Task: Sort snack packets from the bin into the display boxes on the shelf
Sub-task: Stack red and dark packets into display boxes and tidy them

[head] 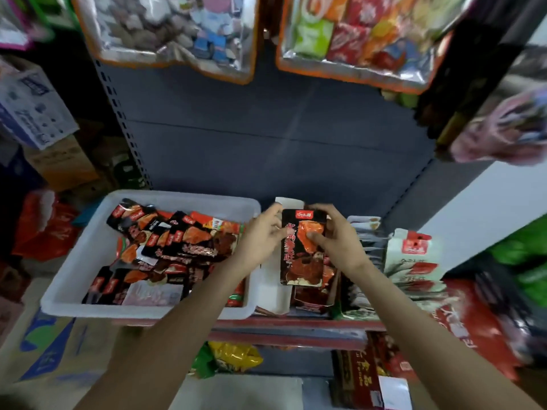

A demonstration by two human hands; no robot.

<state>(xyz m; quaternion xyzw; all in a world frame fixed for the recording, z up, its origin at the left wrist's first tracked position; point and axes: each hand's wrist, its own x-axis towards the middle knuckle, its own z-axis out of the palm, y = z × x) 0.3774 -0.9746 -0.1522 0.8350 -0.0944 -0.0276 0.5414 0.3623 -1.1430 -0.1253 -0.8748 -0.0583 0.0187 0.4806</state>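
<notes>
A black and red snack packet is held upright by 2 hands above an open display box on the shelf. It is gripped at its left edge by the left hand, and clamped by the right hand, thumb on its front. Just left, a white bin is filled with similar packets. A white box is seen at right.

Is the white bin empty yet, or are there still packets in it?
Not empty. The white bin still holds a loose heap of black-and-red packets covering most of its floor; both hands are off it, on one packet.
</notes>
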